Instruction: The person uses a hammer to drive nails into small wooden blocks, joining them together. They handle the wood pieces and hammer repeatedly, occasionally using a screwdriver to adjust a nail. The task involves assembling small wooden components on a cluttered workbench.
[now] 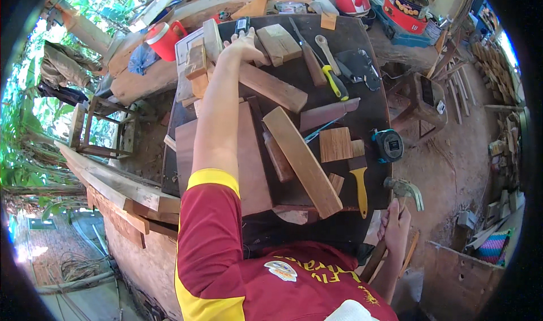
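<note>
My left arm stretches across the dark table (373, 117). At its far side my left hand (246, 47) has its fingers spread, the fingertips at a small dark container with a pale label (242, 24). Whether they touch it I cannot tell. Wood blocks (278, 43) (196, 58) and a thick plank (274, 86) lie around that hand. Down at the table's right front corner, my right hand (395, 228) is closed around the handle of a claw hammer (406, 190), its metal head upward. A brush with a yellow handle (360, 188) lies nearest to it.
A long board (302, 163), a flat panel (226, 151), a square block (335, 144) and a saw-like blade (330, 113) lie on the table. A tape measure (388, 146) sits at the right edge. A stool (421, 100) stands to the right, a red jug (164, 40) far left.
</note>
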### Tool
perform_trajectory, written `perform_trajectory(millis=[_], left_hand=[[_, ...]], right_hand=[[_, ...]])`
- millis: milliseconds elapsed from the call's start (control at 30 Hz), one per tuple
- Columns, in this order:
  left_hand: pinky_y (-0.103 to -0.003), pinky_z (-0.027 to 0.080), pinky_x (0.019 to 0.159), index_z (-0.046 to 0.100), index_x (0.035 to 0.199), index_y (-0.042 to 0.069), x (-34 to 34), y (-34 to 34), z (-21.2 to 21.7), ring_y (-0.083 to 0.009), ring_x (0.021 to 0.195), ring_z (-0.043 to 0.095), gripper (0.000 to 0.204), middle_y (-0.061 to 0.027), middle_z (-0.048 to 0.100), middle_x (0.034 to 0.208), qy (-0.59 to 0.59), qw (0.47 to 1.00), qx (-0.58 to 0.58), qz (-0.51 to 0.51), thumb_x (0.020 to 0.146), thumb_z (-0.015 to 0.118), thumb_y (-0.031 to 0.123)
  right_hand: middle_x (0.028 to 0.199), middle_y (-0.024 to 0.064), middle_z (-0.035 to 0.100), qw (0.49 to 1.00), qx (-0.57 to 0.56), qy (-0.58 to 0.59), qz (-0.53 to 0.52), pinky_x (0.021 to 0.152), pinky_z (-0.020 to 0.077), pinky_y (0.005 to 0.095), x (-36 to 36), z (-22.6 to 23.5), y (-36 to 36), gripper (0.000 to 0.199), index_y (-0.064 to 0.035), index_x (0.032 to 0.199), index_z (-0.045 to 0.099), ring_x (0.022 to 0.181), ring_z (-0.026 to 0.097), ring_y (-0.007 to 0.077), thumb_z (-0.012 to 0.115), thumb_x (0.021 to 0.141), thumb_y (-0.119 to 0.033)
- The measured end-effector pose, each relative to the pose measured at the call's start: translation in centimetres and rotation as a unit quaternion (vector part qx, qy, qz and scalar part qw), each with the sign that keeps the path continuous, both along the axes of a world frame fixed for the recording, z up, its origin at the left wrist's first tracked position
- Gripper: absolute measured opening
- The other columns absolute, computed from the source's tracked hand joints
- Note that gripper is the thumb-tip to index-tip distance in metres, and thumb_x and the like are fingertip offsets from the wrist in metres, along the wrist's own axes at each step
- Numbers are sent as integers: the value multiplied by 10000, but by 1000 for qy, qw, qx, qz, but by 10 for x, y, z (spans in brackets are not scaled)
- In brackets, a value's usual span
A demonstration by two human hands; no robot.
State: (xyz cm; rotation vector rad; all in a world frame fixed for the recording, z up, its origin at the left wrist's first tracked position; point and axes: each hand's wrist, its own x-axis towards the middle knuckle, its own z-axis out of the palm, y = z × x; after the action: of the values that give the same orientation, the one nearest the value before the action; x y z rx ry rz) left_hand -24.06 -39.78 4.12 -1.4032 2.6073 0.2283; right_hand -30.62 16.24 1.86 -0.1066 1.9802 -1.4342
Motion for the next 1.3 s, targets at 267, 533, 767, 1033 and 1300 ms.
perform_trajectory(millis=[267, 533, 767, 1033, 1300], left_hand=[[-563, 292, 1129, 142, 1579, 127, 0, 4, 8, -437, 1402, 337, 1305, -280, 290, 1536, 59, 989, -132, -20, 546, 872, 452], [-486, 466, 1026, 211, 1545, 62, 49, 71, 81, -511, 1247, 504, 1210, -360, 122, 1562, 340, 908, -230, -82, 583, 870, 388], [-341, 469, 993, 249, 1506, -68, 144, 164, 76, -223, 1132, 602, 1141, -167, 589, 1263, 593, 760, 251, -85, 630, 908, 250], [-476, 555, 901, 294, 1507, 36, 211, 252, 19, -330, 1161, 602, 790, -150, 504, 1369, 800, 390, 445, 98, 866, 742, 147], [-319, 525, 889, 401, 1433, 50, 218, 268, 2, -176, 1067, 614, 750, -96, 620, 1209, 776, 618, 65, 110, 780, 745, -85]], right_hand=[[569, 5, 427, 1000, 3, -10, -27, 327, 332, 263, -10, -10, 10, 367, -81, 832, 445, 367, 400, 99, 479, 1044, -379], [561, 1, 408, 999, -27, -28, -31, 327, 325, 262, -12, -13, 13, 396, -89, 835, 448, 364, 375, 101, 474, 1037, -428], [555, -9, 403, 995, -74, -56, -20, 342, 326, 256, -19, -23, 15, 386, -109, 852, 448, 370, 354, 89, 479, 1034, -448], [579, -11, 404, 995, -96, -26, 13, 320, 339, 246, -26, -39, 23, 380, -119, 906, 467, 361, 372, 81, 476, 1026, -479], [586, -10, 420, 997, -65, 40, 17, 354, 313, 257, -19, -40, 19, 396, -85, 851, 489, 403, 376, 84, 505, 1025, -439]])
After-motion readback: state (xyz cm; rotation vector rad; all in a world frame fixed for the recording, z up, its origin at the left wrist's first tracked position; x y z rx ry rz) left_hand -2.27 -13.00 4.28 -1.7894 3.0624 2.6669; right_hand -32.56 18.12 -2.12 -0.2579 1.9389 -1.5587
